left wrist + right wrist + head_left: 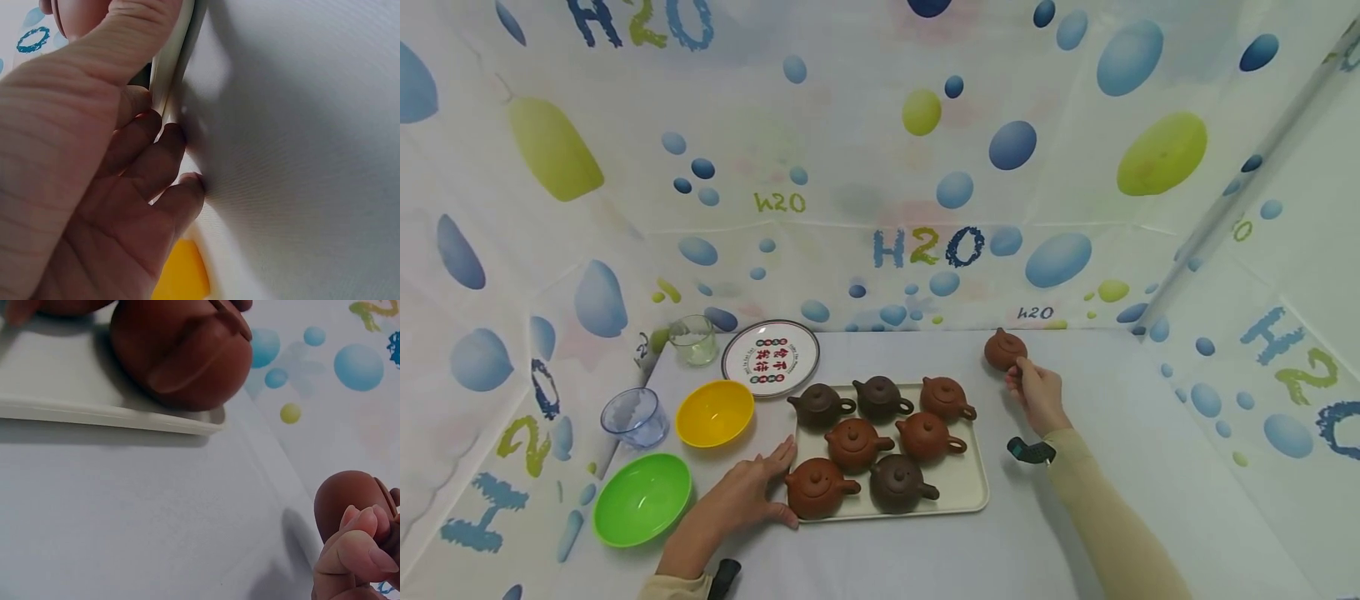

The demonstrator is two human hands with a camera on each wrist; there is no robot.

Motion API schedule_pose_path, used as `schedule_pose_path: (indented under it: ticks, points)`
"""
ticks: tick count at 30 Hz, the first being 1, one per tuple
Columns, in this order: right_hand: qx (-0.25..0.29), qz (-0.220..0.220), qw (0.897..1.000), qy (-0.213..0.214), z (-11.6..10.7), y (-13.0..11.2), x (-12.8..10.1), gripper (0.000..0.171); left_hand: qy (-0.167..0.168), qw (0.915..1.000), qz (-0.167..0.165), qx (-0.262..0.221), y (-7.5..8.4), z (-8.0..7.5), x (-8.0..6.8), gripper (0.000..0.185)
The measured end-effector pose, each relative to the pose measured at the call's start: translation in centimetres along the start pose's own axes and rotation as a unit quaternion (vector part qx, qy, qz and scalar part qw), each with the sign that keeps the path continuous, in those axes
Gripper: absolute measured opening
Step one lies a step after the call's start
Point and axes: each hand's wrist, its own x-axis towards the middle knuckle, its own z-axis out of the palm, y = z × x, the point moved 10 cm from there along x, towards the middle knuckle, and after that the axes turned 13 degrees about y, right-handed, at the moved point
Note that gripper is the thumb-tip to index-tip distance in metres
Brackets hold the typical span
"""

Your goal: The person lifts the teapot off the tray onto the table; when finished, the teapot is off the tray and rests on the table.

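In the head view, my right hand (1036, 393) pinches the handle of a reddish-brown clay teapot (1004, 350) beyond the tray's far right corner. The right wrist view shows this teapot (347, 501) with the fingertips bunched at its handle side. My left hand (741, 492) rests with spread fingers against the left edge of a cream rectangular tray (955, 492), its thumb by the near left corner. On that tray stand several small clay teapots, among them a reddish-brown one (817, 488) nearest the left thumb and a dark brown one (898, 483) beside it.
Left of the tray are a green bowl (643, 500), a yellow bowl (715, 414), a bluish glass bowl (636, 417) and a clear glass (694, 340). A white plate with printed characters (771, 358) lies behind the tray. Patterned curtain (850, 192) encloses the white-covered table (1097, 400).
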Motion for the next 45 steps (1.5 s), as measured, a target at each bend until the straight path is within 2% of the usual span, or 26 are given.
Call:
schedule_pose_path:
  ticks: [3, 8, 11, 16, 24, 26, 30, 35, 40, 45]
  points:
    - [-0.007, 0.009, 1.0, 0.007, 0.3, 0.0, 0.5, 0.037, 0.002, 1.0, 0.005, -0.001, -0.2, 0.2, 0.0, 0.119]
    - [-0.006, 0.03, 0.999, 0.013, 0.9, 0.3, 1.1, 0.035, -0.008, 0.9998, -0.011, -0.014, -0.1, 0.0, 0.0, 0.119]
    - [-0.004, 0.027, 1.0, 0.014, 1.3, 0.1, 1.4, 0.034, -0.015, 0.9993, -0.027, -0.019, -0.4, 0.2, 0.0, 0.122]
    - [-0.004, 0.014, 1.0, 0.009, 2.0, -0.2, 1.8, 0.035, -0.009, 0.9998, -0.017, -0.008, -1.1, 0.7, 0.0, 0.123]
    - [-0.093, 0.001, 0.996, 0.015, 1.9, 0.0, 2.0, 0.037, -0.005, 1.0, -0.003, 0.002, -2.0, 1.7, 0.0, 0.126]
    - [-0.102, 0.0, 0.995, 0.005, 2.0, -0.1, 2.1, 0.038, -0.004, 1.0, -0.004, 0.0, -1.6, 1.3, -0.1, 0.124]
    - [-0.104, 0.013, 0.994, -0.011, 1.9, 0.3, 2.3, 0.042, -0.016, 0.9996, -0.019, -0.012, 0.2, -0.2, 0.0, 0.12]
    - [-0.093, 0.027, 0.995, -0.009, 1.1, 0.7, 2.2, 0.055, -0.03, 0.9987, -0.04, -0.011, 2.1, -1.6, 0.0, 0.114]
    - [-0.079, 0.012, 0.997, -0.002, 0.1, 0.7, 1.6, 0.058, -0.026, 0.999, -0.035, -0.003, 2.4, -1.8, -0.1, 0.114]
    - [-0.097, 0.008, 0.995, 0.008, -0.6, 0.7, 0.7, 0.056, -0.024, 0.999, -0.038, -0.005, 2.3, -1.8, 0.0, 0.115]
